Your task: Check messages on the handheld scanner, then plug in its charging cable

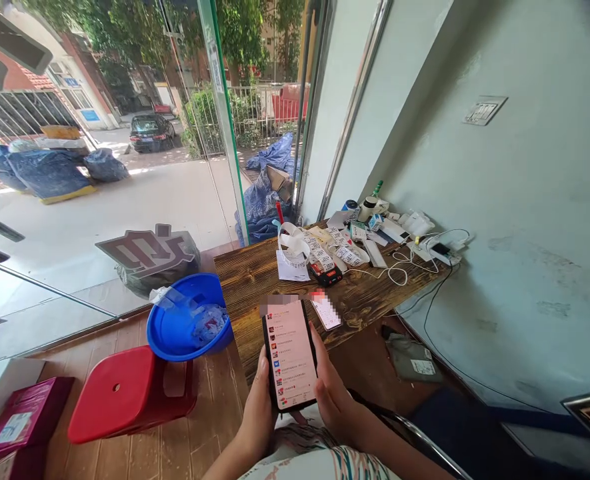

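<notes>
A smartphone (pixel 292 357) with a lit screen showing a list is held upright between my two hands, over the lap. My left hand (pixel 255 407) grips its left edge, thumb along the side. My right hand (pixel 333 393) wraps the right edge, thumb near the lower right of the screen. Just beyond the held phone, a second phone (pixel 327 312) with a partly blurred screen lies on the wooden table (pixel 255 313). Farther back on the table sit a black and red handheld device (pixel 326 273) and strips of printed labels (pixel 345 248).
A blue basin (pixel 157 333) with plastic in it stands left of the table, beside a red stool (pixel 112 393). White cables (pixel 399 275) run to a power strip (pixel 447 253) by the wall. Boxes (pixel 22 417) lie at the lower left. Glass panels (pixel 225 100) face the street.
</notes>
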`<state>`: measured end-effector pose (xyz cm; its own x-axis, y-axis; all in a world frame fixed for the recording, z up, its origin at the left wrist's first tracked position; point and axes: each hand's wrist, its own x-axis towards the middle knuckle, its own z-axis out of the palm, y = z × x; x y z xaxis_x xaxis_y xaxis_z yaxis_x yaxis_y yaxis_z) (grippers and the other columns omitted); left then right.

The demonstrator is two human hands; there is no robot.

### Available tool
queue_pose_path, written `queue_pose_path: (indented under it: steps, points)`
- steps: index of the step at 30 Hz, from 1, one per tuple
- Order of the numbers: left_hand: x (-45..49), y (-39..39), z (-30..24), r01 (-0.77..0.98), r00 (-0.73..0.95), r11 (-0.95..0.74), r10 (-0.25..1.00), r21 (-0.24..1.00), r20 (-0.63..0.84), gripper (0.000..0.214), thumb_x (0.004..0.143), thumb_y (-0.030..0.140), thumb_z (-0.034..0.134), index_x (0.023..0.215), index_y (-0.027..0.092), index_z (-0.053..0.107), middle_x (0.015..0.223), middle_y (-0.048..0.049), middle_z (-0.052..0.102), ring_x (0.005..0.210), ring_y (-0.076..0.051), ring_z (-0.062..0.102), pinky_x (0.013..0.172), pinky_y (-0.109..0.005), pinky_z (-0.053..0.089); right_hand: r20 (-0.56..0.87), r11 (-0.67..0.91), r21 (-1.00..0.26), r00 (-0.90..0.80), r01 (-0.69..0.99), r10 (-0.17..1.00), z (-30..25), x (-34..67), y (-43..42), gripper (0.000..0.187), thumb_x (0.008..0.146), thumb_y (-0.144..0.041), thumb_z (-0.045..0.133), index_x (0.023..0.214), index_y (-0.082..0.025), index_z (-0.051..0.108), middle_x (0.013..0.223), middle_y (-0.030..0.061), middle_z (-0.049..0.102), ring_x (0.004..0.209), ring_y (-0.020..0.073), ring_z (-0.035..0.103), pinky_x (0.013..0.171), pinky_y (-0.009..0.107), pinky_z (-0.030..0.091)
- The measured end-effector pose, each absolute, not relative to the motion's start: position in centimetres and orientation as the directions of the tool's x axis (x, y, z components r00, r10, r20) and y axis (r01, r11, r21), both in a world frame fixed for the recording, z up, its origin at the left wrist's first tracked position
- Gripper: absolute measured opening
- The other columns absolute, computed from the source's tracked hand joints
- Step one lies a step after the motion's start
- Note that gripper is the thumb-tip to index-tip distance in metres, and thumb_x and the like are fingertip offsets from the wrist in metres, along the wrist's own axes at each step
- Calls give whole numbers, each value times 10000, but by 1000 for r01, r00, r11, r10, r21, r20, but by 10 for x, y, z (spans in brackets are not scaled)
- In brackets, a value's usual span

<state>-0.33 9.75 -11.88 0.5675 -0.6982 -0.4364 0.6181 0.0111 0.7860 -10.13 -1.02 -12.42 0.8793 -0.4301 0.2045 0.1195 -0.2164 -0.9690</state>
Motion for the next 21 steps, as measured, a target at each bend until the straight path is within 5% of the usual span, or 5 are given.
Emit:
queue_pose_path:
  steps: [3, 8, 12, 19, 21]
  points:
    - [-6, 91, -113, 673, 546, 37, -698, 738, -463, 689, 838, 434, 537, 1427, 189, 275, 1188, -120, 636, 1129, -294, 560, 690, -331, 605, 263, -199, -963, 808, 183, -527, -133, -101, -8, 667, 896, -620, 254, 1427, -233, 138, 1462, 160, 320, 1319, 317, 365, 1038, 483, 364]
    - [-7, 80, -111, 724, 509, 77, -730, 686, -455, 641, 856, 558, 448, 1383, 201, 374, 1166, -101, 654, 1179, -263, 528, 869, -331, 553, 303, -194, -953, 746, 232, -593, -140, -98, -14, 535, 918, -576, 281, 1358, -275, 236, 1356, 115, 440, 1233, 284, 445, 972, 428, 409]
    - [-8, 71, -117, 682, 557, 103, -715, 724, -423, 591, 826, 515, 546, 1320, 205, 452, 1190, -74, 639, 1242, -241, 471, 989, -346, 475, 294, -170, -956, 754, 240, -587, -142, -98, -26, 531, 916, -575, 291, 1343, -262, 251, 1322, 124, 461, 1205, 288, 465, 958, 434, 416]
    - [-12, 36, -125, 645, 593, 78, -679, 760, -433, 573, 800, 539, 563, 1255, 193, 534, 1269, -103, 586, 1292, -295, 407, 1046, -398, 420, 258, -120, -965, 782, 232, -567, -144, -104, -61, 526, 920, -565, 297, 1347, -265, 231, 1329, 137, 449, 1209, 282, 462, 988, 460, 391]
    - [-14, 20, -128, 629, 583, 52, -692, 775, -427, 630, 807, 545, 547, 1336, 218, 446, 1343, -87, 531, 1311, -289, 383, 1052, -396, 411, 220, -72, -973, 791, 219, -572, -143, -104, -77, 541, 913, -566, 330, 1344, -249, 251, 1334, 147, 453, 1210, 283, 465, 997, 459, 381]
